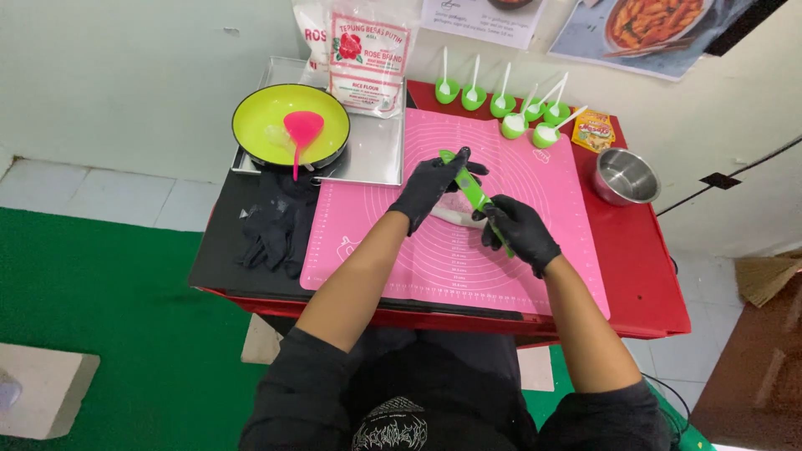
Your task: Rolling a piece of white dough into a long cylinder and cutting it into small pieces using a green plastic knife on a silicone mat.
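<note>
Both my hands wear black gloves over a pink silicone mat (535,250). My right hand (520,230) grips the handle of a green knife (469,187) that slants up and to the left. My left hand (430,185) rests its fingers on the far end of the knife, near the blade tip. A pale white strip of dough (458,218) lies on the mat under the knife, between the two hands.
A lime-green pan (334,125) with a pink spatula (302,132) sits on a metal tray (376,159) at the back left, beside bags of flour (368,58). Several green cups with white spoons (504,106), a steel bowl (626,175) and spare black gloves (276,225) surround the mat.
</note>
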